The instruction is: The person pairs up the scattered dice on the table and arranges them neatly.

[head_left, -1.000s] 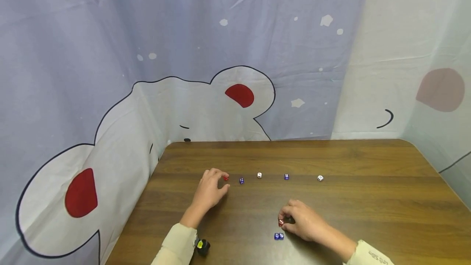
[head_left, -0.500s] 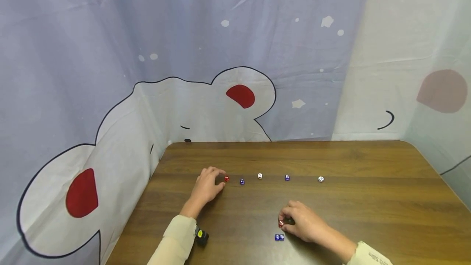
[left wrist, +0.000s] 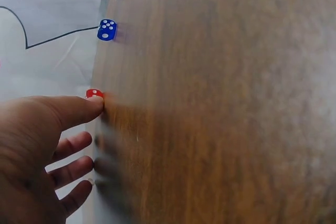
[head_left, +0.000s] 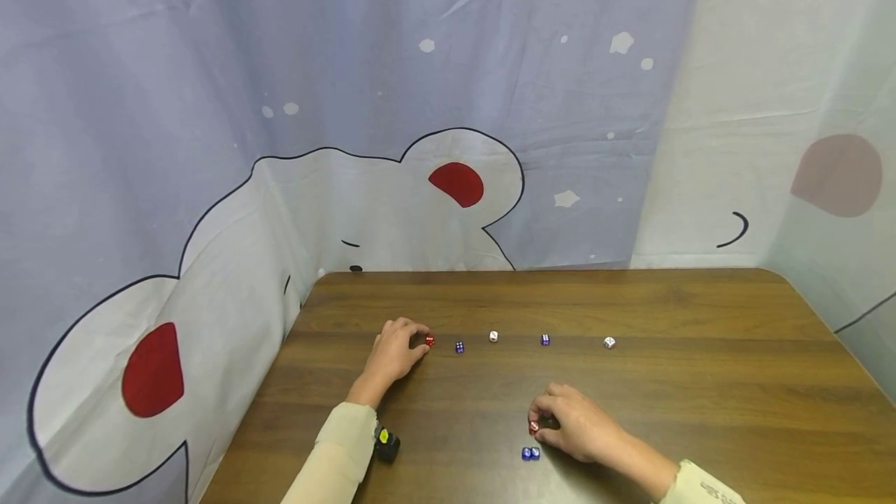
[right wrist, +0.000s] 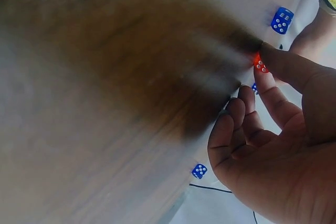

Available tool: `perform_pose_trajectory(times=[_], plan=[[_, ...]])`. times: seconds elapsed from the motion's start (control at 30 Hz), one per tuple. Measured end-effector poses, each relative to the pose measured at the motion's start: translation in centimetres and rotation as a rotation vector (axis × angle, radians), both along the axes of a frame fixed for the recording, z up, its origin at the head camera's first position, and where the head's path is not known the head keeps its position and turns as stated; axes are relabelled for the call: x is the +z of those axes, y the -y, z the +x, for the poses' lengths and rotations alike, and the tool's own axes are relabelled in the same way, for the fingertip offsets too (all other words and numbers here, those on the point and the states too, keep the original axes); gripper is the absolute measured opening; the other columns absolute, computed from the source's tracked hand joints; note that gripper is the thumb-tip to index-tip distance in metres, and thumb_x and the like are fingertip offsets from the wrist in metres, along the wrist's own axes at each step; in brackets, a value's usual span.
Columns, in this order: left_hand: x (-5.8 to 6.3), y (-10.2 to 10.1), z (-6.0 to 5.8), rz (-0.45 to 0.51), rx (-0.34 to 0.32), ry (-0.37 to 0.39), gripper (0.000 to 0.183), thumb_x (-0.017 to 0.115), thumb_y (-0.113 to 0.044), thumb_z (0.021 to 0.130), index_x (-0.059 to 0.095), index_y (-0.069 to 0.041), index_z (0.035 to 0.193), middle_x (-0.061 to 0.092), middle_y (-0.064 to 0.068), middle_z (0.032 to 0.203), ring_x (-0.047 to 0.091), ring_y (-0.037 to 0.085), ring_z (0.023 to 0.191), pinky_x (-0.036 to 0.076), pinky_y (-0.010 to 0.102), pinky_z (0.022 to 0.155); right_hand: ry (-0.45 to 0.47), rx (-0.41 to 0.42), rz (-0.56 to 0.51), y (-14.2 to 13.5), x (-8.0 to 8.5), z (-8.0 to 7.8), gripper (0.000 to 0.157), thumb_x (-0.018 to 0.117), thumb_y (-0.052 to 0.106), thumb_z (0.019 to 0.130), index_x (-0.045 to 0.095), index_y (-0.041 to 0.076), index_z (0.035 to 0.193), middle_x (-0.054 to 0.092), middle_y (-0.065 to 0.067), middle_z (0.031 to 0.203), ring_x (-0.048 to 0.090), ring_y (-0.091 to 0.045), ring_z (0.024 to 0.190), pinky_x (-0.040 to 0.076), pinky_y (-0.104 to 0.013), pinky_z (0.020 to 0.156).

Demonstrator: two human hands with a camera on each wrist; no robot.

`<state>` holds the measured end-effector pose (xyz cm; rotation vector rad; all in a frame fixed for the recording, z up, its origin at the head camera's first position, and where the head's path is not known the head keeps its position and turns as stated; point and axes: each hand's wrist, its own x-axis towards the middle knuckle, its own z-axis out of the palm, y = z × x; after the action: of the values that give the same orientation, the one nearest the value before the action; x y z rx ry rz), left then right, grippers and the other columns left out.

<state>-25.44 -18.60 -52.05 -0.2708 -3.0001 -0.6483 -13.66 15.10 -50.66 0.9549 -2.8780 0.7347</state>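
At the left end of a row of dice, my left hand [head_left: 393, 350] pinches a red die [head_left: 430, 341] between thumb and index finger. In the left wrist view the thumb covers much of that red die [left wrist: 94, 93], and the other fingers are spread below. Nearer the front, my right hand [head_left: 577, 420] pinches a second red die [head_left: 534, 427], its white pips showing between thumb and index finger in the right wrist view. Just in front of it sit two blue dice [head_left: 530, 453], side by side.
To the right of the left hand, the row continues with a blue die [head_left: 459, 348], a white die [head_left: 493, 337], another blue die [head_left: 545, 340] and another white die [head_left: 610, 342]. A printed curtain hangs behind the brown wooden table [head_left: 700, 395].
The left thumb and index finger were wide apart around the red die and have come together on it, the hand drawing slightly left. The right hand stays with its red die.
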Motion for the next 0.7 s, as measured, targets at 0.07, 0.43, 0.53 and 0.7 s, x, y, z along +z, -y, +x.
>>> perform_pose_trajectory(times=[0.07, 0.43, 0.53, 0.7], plan=[[-0.06, 0.02, -0.05, -0.009, -0.003, 0.005, 0.028, 0.075, -0.028, 0.093, 0.073, -0.020, 0.120, 0.063, 0.006, 0.128, 0.053, 0.028, 0.118, 0.041, 0.051, 0.101, 0.005, 0.001, 0.000, 0.01, 0.02, 0.01, 0.021, 0.084, 0.021, 0.079, 0.066, 0.025, 0.087, 0.052, 0.014, 0.086, 0.049, -0.004, 0.082, 0.047, -0.031, 0.074], [0.03, -0.07, -0.06, -0.008, -0.015, 0.006, 0.020, 0.075, -0.030, 0.093, 0.075, -0.023, 0.111, 0.063, 0.004, 0.124, 0.053, 0.027, 0.115, 0.041, 0.051, 0.100, 0.026, 0.000, 0.004, -0.05, 0.05, -0.07, 0.020, 0.084, 0.023, 0.079, 0.066, 0.026, 0.088, 0.053, 0.014, 0.087, 0.050, -0.005, 0.083, 0.047, -0.031, 0.075], [0.15, -0.20, -0.04, -0.004, -0.018, 0.011, 0.020, 0.075, -0.032, 0.092, 0.075, -0.024, 0.111, 0.063, 0.004, 0.125, 0.053, 0.027, 0.115, 0.040, 0.052, 0.101, 0.031, -0.004, 0.004, -0.06, 0.01, -0.06, 0.020, 0.084, 0.023, 0.080, 0.066, 0.026, 0.088, 0.053, 0.014, 0.088, 0.051, -0.005, 0.084, 0.048, -0.032, 0.076], [0.31, -0.40, -0.01, -0.005, -0.018, 0.022, 0.021, 0.076, -0.033, 0.092, 0.075, -0.023, 0.110, 0.063, 0.004, 0.125, 0.053, 0.027, 0.117, 0.040, 0.052, 0.102, 0.021, -0.008, 0.004, -0.04, -0.14, -0.09, 0.020, 0.084, 0.024, 0.079, 0.066, 0.026, 0.088, 0.053, 0.015, 0.088, 0.051, -0.005, 0.084, 0.048, -0.033, 0.077]])
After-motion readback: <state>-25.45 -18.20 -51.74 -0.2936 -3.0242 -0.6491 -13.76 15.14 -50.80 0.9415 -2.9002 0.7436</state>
